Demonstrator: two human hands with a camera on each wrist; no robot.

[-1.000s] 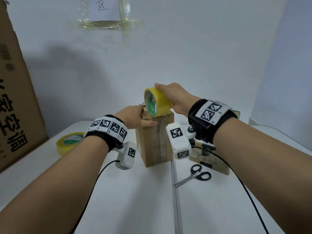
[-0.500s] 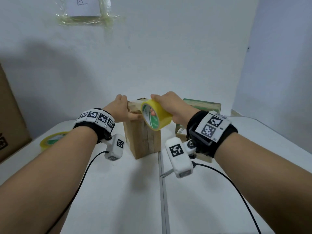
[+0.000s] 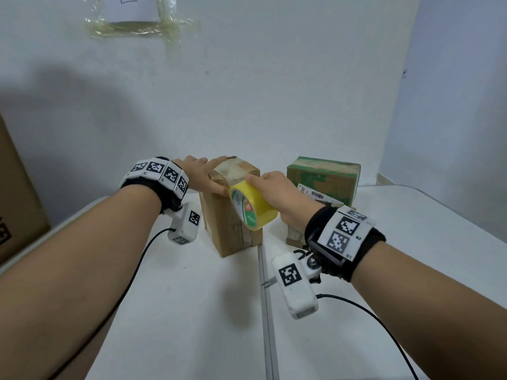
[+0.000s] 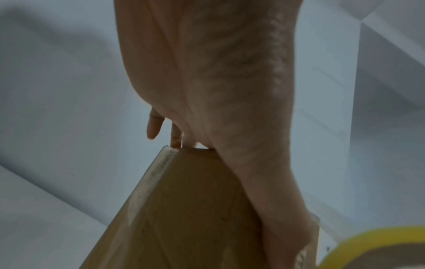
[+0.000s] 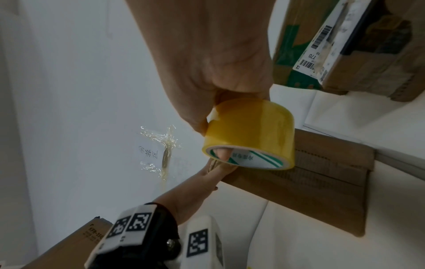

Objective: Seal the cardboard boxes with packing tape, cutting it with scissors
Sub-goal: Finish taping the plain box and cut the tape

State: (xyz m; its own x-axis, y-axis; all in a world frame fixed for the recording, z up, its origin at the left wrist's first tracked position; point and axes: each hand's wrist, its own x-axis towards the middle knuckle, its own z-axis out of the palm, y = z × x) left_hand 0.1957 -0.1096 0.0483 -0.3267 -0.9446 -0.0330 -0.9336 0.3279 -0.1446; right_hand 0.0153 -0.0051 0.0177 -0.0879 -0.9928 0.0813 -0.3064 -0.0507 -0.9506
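A tall brown cardboard box (image 3: 230,223) stands upright mid-table. My left hand (image 3: 204,174) lies on its top, fingers stretched toward the far edge and thumb along the near top edge; the left wrist view shows the hand (image 4: 207,91) flat over the box (image 4: 195,209). My right hand (image 3: 277,193) grips a yellow tape roll (image 3: 252,207) at the box's near top edge. In the right wrist view a finger sits inside the roll (image 5: 253,131). Scissors are mostly hidden under my right wrist; only the blade tip (image 3: 269,282) shows.
A green and brown box (image 3: 323,176) stands behind my right hand, with a smaller box (image 3: 295,234) below it. A large cardboard carton (image 3: 16,201) leans at the far left. A seam (image 3: 264,311) runs down the white table. Cables trail from both wrists.
My right hand has drawn the tape roll from the far top of the box toward me to its near top edge. My left hand has flattened across the box top. The head view has tilted right.
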